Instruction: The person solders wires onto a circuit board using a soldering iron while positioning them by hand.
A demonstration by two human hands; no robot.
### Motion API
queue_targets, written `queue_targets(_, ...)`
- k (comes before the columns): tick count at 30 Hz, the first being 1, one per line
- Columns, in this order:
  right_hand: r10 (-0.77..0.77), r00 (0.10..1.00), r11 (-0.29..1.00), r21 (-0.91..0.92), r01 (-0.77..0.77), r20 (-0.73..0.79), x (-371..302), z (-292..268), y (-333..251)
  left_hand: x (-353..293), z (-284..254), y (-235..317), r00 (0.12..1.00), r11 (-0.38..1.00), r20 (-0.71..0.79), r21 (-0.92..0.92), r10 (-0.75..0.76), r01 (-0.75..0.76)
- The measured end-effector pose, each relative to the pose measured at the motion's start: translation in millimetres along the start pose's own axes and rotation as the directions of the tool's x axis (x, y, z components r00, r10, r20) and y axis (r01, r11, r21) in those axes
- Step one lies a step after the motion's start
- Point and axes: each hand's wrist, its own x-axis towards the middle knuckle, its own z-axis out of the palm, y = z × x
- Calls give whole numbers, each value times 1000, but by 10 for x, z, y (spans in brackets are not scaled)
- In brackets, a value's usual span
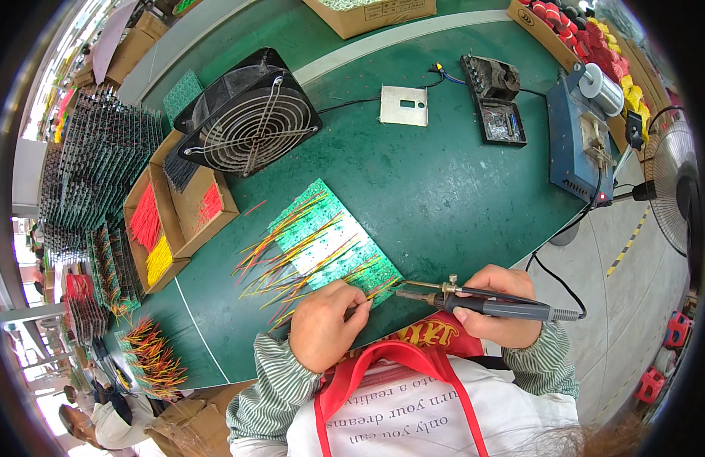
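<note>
A green circuit board (345, 236) lies aslant on the table, with rows of thin red and yellow wires (280, 266) sticking out over its left side. My left hand (328, 324) is at the board's near corner, thumb and fingers pinched on the end of a thin wire, mostly hidden by the fingers. My right hand (505, 305) grips a soldering iron (489, 306) with a thin brass feed tube along its top. The iron points left, its tip by the same corner, close to my left fingertips. Whether the tip touches the board, I cannot tell.
A cardboard box of red and yellow wires (181, 236) and a black fan (249, 114) stand at left. Stacked boards (93, 167) rise beyond. A wired board bundle (150, 358) sits near left. At right is a blue solder feeder (577, 137); its cable (554, 270) hangs past the table edge.
</note>
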Motion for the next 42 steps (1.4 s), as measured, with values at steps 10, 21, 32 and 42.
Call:
queue_targets(10, 30, 999, 999, -25, -31, -39, -64, -102, 18, 74, -37, 243, 982, 976, -127, 185, 139, -114)
queue_targets(21, 62, 996, 998, -16, -63, -59, -59, -67, 81, 218, 77, 134, 996, 989, 51, 125, 69, -75)
queue_targets(32, 80, 997, 997, 7, -80, -12, -63, -78, 90, 234, 71, 149, 994, 984, 87, 160, 70, -83)
queue_targets(42, 58, 992, 998, -3, -59, -109, 39, -37, 45, 258, 21, 140, 992, 981, 102, 173, 73, -89)
